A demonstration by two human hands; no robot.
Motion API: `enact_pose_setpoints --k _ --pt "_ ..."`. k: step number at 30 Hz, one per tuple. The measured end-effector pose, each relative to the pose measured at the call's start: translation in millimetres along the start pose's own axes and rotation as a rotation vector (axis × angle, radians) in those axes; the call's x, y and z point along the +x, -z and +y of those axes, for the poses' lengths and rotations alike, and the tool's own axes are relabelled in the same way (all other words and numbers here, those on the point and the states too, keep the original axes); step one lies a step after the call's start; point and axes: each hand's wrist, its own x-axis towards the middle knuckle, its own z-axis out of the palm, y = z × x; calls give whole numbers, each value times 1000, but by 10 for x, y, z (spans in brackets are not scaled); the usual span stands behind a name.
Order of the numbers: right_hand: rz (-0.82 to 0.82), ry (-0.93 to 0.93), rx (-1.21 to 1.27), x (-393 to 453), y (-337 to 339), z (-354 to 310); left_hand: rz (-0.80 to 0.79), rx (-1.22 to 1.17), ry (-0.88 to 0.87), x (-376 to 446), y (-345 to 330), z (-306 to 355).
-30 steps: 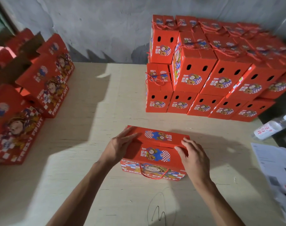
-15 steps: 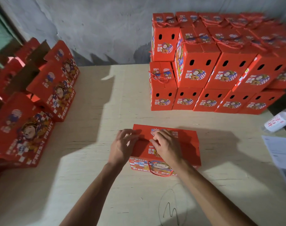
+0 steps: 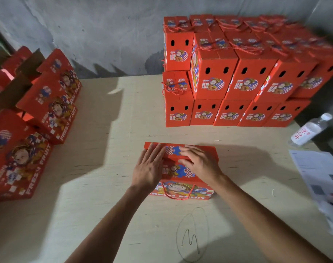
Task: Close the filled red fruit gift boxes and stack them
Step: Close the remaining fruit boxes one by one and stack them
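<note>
Nearest, a red gift box [image 3: 182,186] lies on the pale table [image 3: 97,168], its top flaps folded shut so its contents are hidden, its rope handle [image 3: 178,195] hanging over the near face. Left hand [image 3: 149,168] and right hand [image 3: 199,164] press flat on the lid, fingers straight, grasping nothing. Leftward stand open boxes [image 3: 38,114], interiors unclear. Rightward lie a water bottle [image 3: 309,130] and papers [image 3: 321,177]. Farthest, closed boxes are stacked [image 3: 243,80] against the wall.
</note>
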Motion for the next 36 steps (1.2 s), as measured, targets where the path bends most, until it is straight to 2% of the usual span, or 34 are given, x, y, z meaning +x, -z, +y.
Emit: enact_pose_setpoints --k 4,9,11,13,16,18,25,27,30,32,36 --pt "46 80 -86 9 -36 -12 -53 52 -75 -39 25 -13" --pt "-38 178 -114 -1 112 -6 -78 -23 -62 -23 93 2" --pt "-103 138 -75 -74 260 93 -45 -78 -16 40 122 25" --pt "-95 66 -84 -207 441 237 19 -101 17 123 162 116" --pt "-21 -38 -76 -382 558 337 94 -79 -101 207 135 303" --pt "6 -41 -88 -409 511 313 51 -136 -101 202 105 340" --pt "101 159 -244 -423 440 346 11 -165 -130 179 151 296" --pt "75 213 -267 -419 439 373 -22 -111 -205 156 116 221" --pt "0 193 -231 -427 545 420 -59 -128 -202 152 90 168" --pt "-50 123 -184 -480 653 488 -10 -113 -205 149 56 197" --pt "-18 65 -248 -539 709 547 179 -133 -237 231 -23 276"
